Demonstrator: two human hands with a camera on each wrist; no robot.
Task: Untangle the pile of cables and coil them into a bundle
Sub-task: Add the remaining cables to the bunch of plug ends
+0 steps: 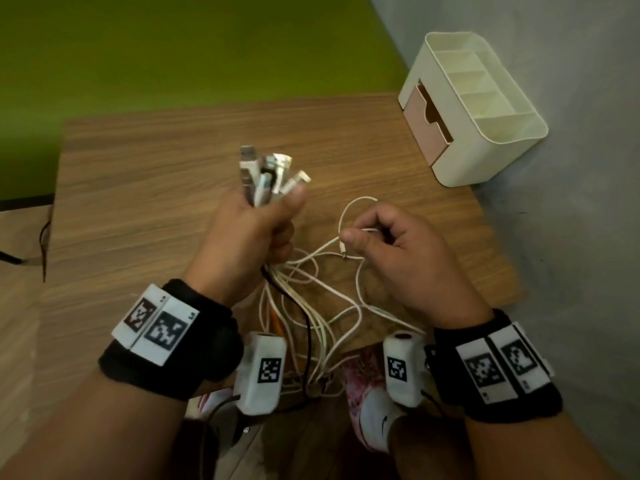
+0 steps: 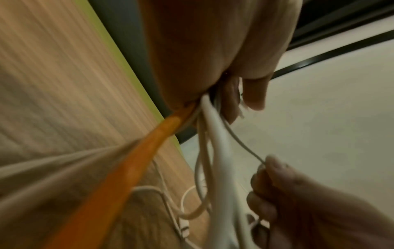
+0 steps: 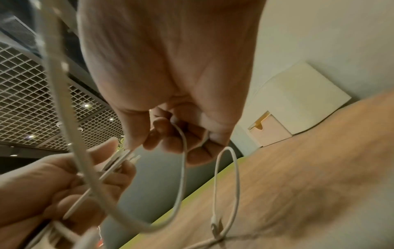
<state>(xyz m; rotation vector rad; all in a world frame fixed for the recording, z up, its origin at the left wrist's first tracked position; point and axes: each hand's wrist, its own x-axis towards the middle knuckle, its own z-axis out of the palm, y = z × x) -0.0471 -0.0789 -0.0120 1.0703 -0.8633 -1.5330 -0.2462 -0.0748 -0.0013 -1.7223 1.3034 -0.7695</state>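
Left hand [image 1: 251, 233] fisted around the cable bunch [image 1: 298, 306], plug ends [image 1: 266, 174] sticking up, strands hanging tangled over the wooden table [image 1: 156, 188]. Right hand [image 1: 398, 251] pinches one thin white cable [image 1: 349, 216], looped above its fingers. Organizer box [image 1: 485, 98] at far right corner.

This looks like an office or shared workspace. A wood-grain desk [image 1: 173, 188] stands against a plain grey wall [image 1: 571, 168], with a cream desk organiser [image 1: 485, 109] at its far right corner, green flooring [image 1: 173, 46] beyond, and an open-grid ceiling [image 3: 32, 101] with recessed lights overhead.
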